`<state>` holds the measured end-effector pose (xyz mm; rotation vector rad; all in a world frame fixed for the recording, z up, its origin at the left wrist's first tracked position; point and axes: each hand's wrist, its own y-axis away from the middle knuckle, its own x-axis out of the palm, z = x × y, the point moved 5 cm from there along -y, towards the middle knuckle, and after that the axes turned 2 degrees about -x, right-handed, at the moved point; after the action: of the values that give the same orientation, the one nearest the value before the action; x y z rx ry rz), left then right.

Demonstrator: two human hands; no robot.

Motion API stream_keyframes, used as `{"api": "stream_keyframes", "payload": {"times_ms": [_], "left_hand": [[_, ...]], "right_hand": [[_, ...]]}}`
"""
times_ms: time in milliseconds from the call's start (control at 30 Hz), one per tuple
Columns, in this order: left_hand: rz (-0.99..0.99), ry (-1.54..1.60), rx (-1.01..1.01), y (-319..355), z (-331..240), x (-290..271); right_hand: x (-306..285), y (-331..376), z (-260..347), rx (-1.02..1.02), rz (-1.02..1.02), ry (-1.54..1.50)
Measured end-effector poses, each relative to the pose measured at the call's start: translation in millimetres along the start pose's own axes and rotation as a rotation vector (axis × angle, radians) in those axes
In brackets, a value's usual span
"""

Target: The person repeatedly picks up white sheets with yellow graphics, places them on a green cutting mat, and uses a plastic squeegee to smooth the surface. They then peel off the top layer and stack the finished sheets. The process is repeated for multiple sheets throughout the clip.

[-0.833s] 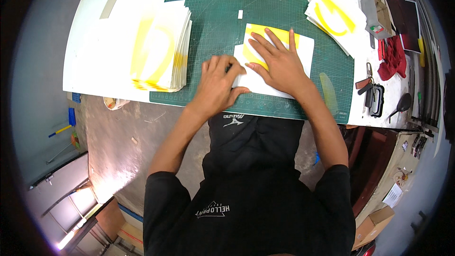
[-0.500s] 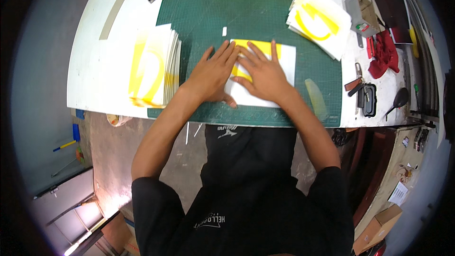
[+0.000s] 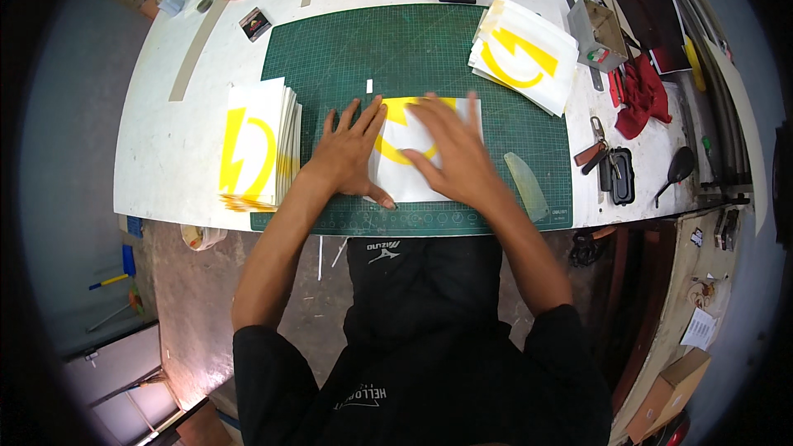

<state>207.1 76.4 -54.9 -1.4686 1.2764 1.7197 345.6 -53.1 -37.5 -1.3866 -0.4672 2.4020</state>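
Yellow-and-white printed sheet point(image 3: 398, 177) lies on the green cutting mat's point(image 3: 363, 45) near middle — left hand point(image 3: 341, 155) open, spread over the sheet's left edge; right hand point(image 3: 456, 161) open above its right half, blurred, contact unclear.

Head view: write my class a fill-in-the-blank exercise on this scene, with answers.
The cutting mat is coloured ____.
The printing on the white sheet is coloured ____.
The left hand is at the sheet's ____ edge.
The cloth right of the mat is coloured ____.
Missing words: green; yellow; left; red.
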Motion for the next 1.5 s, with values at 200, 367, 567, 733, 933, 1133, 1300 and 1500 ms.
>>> {"api": "stream_keyframes", "payload": {"times_ms": [200, 367, 567, 733, 933, 1133, 1300, 1500], "left_hand": [[-0.046, 0.084, -0.123, 22, -2, 16], [-0.095, 0.106, -0.074, 21, 3, 30], [-0.042, 0.105, -0.105, 20, 5, 31], [-0.048, 0.102, -0.085, 16, 3, 28], [-0.053, 0.130, -0.119, 18, 1, 25], [-0.105, 0.173, -0.094, 20, 7, 33], [-0.144, 0.166, -0.058, 16, 6, 38], [-0.125, 0.118, -0.062, 18, 12, 43]], "right_hand": [[-79, 126, -34, 0.481, -0.257, 0.409], [-74, 184, -44, 0.761, -0.199, 0.283], [-58, 173, 4, 0.733, -0.633, -0.047], [28, 113, 86, 0.311, -0.264, -0.061], [18, 129, 57, 0.385, -0.336, -0.002], [-42, 161, 15, 0.606, -0.412, 0.167], [4, 138, 65, 0.436, -0.274, 0.028], [-14, 150, 38, 0.571, -0.340, 0.157]]}}
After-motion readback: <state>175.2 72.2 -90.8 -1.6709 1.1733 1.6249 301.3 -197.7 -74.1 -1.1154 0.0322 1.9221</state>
